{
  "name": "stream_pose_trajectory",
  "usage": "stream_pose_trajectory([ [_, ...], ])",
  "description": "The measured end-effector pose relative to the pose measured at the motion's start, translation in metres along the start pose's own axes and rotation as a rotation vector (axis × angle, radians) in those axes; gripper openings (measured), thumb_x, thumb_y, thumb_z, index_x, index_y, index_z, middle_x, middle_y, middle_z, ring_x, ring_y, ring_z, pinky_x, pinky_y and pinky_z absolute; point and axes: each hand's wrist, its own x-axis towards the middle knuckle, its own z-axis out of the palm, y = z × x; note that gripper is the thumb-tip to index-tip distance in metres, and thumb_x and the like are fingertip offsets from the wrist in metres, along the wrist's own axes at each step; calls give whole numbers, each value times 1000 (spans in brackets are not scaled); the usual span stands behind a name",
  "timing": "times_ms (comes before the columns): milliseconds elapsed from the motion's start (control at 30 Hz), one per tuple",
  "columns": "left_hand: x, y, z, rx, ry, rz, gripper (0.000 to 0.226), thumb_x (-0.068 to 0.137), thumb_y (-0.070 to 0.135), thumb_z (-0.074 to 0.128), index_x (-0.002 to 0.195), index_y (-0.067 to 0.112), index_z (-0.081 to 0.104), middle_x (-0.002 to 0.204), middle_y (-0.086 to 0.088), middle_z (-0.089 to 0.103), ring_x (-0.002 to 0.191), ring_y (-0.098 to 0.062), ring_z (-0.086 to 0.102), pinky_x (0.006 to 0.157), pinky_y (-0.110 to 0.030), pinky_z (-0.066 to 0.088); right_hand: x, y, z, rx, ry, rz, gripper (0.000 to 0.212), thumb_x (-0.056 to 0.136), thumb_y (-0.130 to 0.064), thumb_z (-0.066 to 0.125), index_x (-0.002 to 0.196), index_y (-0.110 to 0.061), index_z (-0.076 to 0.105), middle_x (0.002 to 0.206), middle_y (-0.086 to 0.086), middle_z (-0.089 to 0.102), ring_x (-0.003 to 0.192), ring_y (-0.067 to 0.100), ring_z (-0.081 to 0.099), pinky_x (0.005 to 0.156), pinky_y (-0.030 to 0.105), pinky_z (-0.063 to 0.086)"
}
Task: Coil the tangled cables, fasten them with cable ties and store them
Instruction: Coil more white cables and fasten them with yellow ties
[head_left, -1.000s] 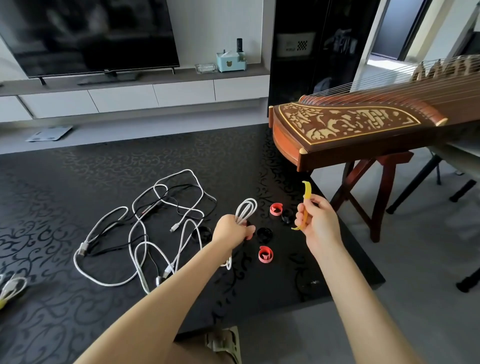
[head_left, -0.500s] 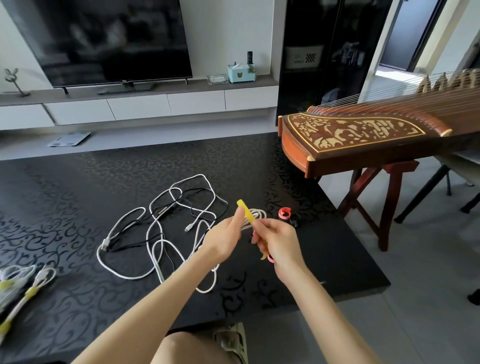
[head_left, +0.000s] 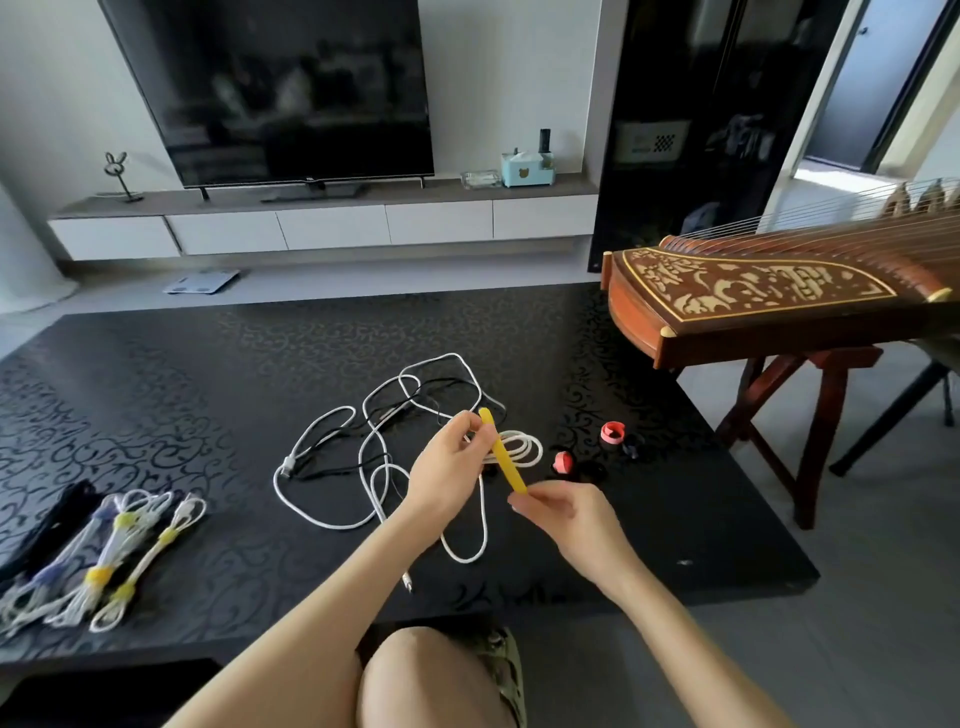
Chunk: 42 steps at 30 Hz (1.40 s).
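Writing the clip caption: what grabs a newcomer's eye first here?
The yellow cable tie at centre, stretched between the left hand and right hand, with a coiled white cable held in the left. Behind lies the tangle of white and black cables on the black patterned table. At right, the ornate wooden zither juts in; tied bundles lie far left.

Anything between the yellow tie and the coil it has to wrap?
Nothing visible. The yellow tie, pinched by the left hand and right hand, crosses right in front of the white coil.
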Motion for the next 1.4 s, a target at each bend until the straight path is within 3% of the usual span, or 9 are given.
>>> stream_pose_trajectory([
  [67, -9, 2, -9, -87, -69, 15, 22, 96, 28, 51, 76, 18, 55, 61, 6, 39, 56, -11, 34, 55, -28, 31, -2, 0, -6, -137, -6, -32, 16, 87, -34, 66, 93, -23, 75, 84, -13, 65, 80, 0, 59, 70, 15, 44],
  [167, -26, 5, -19, -113, -187, 72, 27, 96, 22, 52, 69, 20, 50, 59, 3, 36, 51, -8, 30, 48, -19, 26, -5, -10, -14, -160, -97, 10, 13, 88, -33, 65, 89, -26, 76, 67, -15, 61, 61, 1, 53, 61, 14, 39],
  [267, -42, 7, -30, -102, -274, 130, 27, 96, 19, 53, 69, 20, 52, 61, -2, 43, 53, -11, 34, 47, -14, 29, -8, -27, -20, 181, -285, 82, 15, 92, -16, 60, 93, -10, 74, 74, 1, 68, 65, 11, 58, 66, 23, 49],
  [367, -55, 8, -43, -60, -337, 189, 26, 95, 21, 56, 68, 23, 54, 61, -4, 50, 59, -19, 38, 50, -16, 31, -11, -46, -20, 546, -285, 126, 22, 95, -5, 48, 105, -1, 68, 90, 18, 68, 80, 22, 63, 74, 30, 55],
  [533, -70, 11, -59, 27, -379, 223, 19, 83, 37, 60, 66, 28, 56, 57, 11, 57, 53, -8, 46, 56, -18, 36, -14, -70, -5, 380, -169, 43, 11, 92, -2, 56, 102, -1, 60, 77, 17, 70, 67, 23, 68, 59, 27, 55],
  [667, -76, 10, -66, 53, -418, 184, 22, 75, 47, 60, 64, 29, 57, 57, 7, 54, 58, -16, 43, 61, -29, 35, -20, -81, 1, 277, -142, 34, 5, 90, -2, 59, 88, 2, 62, 77, 19, 71, 66, 24, 69, 58, 30, 58],
  [833, -82, 9, -68, 40, -423, 107, 23, 78, 37, 60, 60, 25, 54, 58, -1, 51, 60, -20, 42, 57, -28, 31, -27, -87, 9, 135, -93, -19, 7, 90, -4, 60, 85, -1, 65, 75, 17, 71, 60, 18, 68, 50, 26, 53],
  [1100, -85, 6, -68, -11, -390, 27, 35, 89, 21, 61, 56, 24, 50, 62, -9, 45, 62, -23, 34, 53, -24, 25, -37, -88, 15, -188, -32, -271, 8, 90, -16, 63, 83, -19, 66, 69, -3, 71, 65, 5, 68, 57, 16, 52],
  [1400, -95, -1, -66, -48, -359, -49, 37, 91, 14, 60, 55, 22, 56, 55, -1, 41, 51, -12, 29, 49, -19, 23, -41, -77, 22, 308, -142, 55, 14, 93, -11, 58, 89, -4, 69, 83, 14, 73, 76, 25, 71, 65, 31, 58],
])
